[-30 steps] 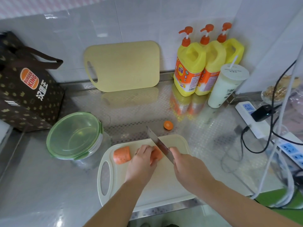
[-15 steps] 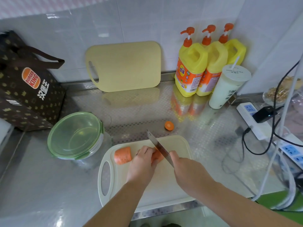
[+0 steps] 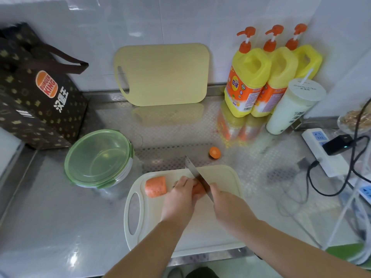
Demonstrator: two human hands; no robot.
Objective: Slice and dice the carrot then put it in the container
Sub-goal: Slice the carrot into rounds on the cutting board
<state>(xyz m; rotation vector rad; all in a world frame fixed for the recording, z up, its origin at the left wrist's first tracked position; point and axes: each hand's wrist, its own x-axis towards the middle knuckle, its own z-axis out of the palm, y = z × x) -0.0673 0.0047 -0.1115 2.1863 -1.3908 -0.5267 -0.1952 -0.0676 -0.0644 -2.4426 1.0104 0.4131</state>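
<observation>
green-lidded container (image 3: 98,157), carrot (image 3: 156,186) on board (image 3: 220,177)

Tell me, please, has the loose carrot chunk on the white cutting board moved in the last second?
No. The loose carrot chunk lies at the same spot near the handle slot of the white cutting board.
</observation>
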